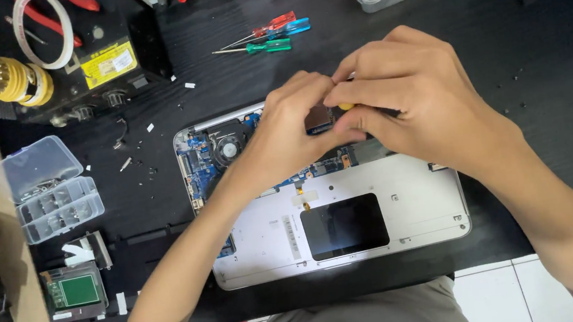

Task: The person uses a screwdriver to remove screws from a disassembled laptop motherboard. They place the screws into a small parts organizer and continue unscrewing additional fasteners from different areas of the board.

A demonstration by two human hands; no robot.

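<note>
Laptop [374, 201]: opened, rigid shell, bare fragile board; grip by the edges.
Hands: left hand [290, 122] and right hand [413, 93] pinch a yellow-tipped tool [346, 106] above the board.

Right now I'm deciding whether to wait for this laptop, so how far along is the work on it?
Done: the laptop lies opened, circuit board and fan exposed, loose bits scattered on the black table. In hand: both hands, left hand and right hand, pinch a yellow-tipped tool over the board. Left: the board remains inside the case.
</note>
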